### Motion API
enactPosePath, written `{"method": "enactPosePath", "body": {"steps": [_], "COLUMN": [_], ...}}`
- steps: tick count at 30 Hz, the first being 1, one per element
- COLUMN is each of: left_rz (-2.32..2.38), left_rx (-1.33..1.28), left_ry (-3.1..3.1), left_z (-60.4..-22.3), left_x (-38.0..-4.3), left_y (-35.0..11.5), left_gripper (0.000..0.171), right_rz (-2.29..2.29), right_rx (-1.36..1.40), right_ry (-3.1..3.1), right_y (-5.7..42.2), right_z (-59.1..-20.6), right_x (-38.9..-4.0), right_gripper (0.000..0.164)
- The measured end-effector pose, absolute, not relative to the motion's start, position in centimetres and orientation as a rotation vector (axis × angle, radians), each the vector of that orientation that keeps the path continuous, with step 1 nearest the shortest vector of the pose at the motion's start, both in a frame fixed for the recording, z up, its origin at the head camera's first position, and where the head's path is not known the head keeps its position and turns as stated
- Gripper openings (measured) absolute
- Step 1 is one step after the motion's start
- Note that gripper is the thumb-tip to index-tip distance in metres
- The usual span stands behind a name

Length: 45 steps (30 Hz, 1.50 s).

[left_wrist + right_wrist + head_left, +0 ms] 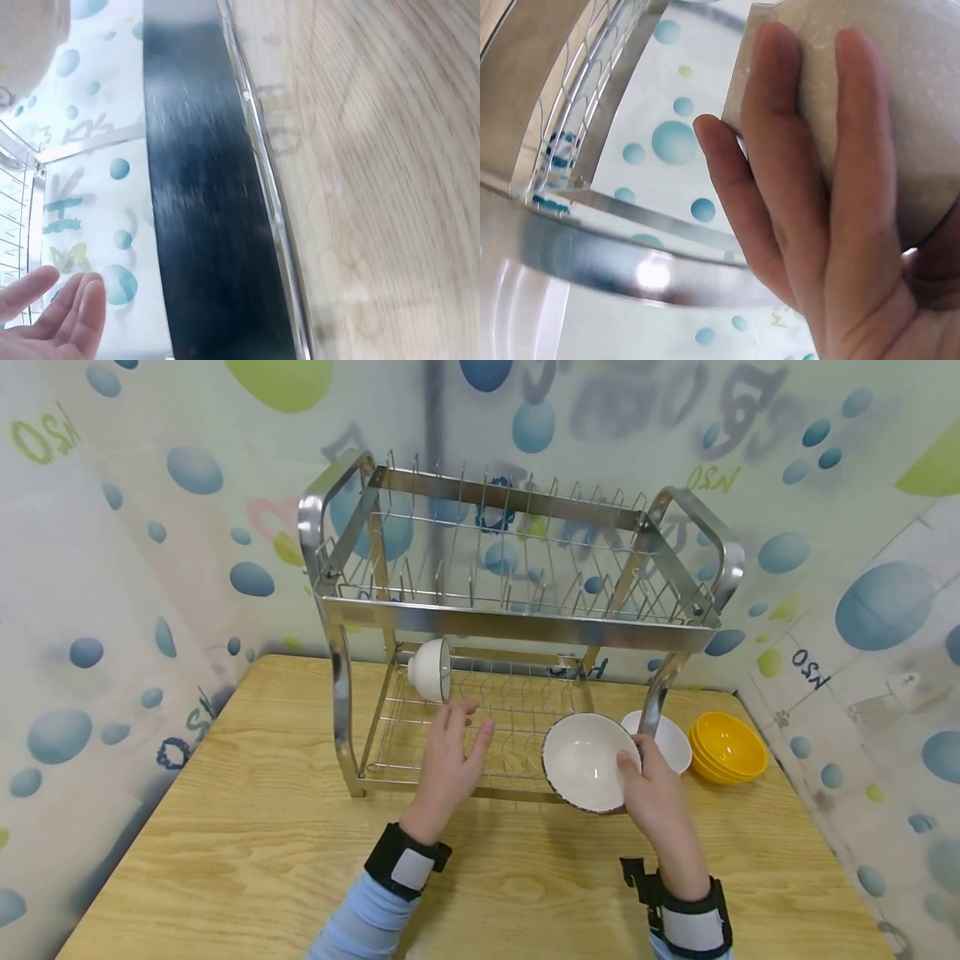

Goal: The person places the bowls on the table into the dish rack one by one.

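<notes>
My right hand [654,785] grips a white bowl [588,762] with a dark rim, thumb inside and fingers spread along its outside; the right wrist view shows those fingers against the bowl's underside [922,112]. The bowl is held in front of the right part of a two-tier metal dish rack [517,625]. Another white bowl [431,671] stands on its side at the left of the lower tier. Just below that bowl, my left hand [453,752] reaches over the lower wires with fingers extended, holding nothing. The left wrist view also shows these fingers [82,311] with nothing between them.
Behind the rack's right front leg sits a white bowl [667,745], partly hidden. Beside it, several yellow bowls [727,747] are stacked near the right edge of the wooden table [517,893]. The rack's upper tier [480,560] hangs above the lower one. A patterned curtain stands behind.
</notes>
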<state>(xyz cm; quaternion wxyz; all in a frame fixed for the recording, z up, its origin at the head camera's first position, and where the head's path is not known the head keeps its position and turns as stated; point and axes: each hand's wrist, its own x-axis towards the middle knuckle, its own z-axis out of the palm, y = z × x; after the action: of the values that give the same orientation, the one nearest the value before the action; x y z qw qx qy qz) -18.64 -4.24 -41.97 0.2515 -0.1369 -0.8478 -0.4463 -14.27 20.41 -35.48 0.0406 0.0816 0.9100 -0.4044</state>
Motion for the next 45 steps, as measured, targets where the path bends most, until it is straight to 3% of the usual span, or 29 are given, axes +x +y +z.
{"method": "enactPosePath", "body": {"steps": [33, 45], "left_rz": [-1.992, -2.236], "left_rx": [-0.351, -0.3], "left_ry": [-2.327, -2.347], "left_z": [-41.3, -39.3], "left_x": [-17.9, -17.2], "left_y": [-2.5, -3.4], "left_gripper": [0.04, 0.049], "right_rz": [-1.226, -1.287], "right_rx": [0.095, 0.084], "right_ry": [2.896, 2.821], "right_y": [16.7, 15.2], "right_z": [-36.7, -36.9], "right_x": [-16.2, -16.3], "right_gripper": [0.037, 0.036]}}
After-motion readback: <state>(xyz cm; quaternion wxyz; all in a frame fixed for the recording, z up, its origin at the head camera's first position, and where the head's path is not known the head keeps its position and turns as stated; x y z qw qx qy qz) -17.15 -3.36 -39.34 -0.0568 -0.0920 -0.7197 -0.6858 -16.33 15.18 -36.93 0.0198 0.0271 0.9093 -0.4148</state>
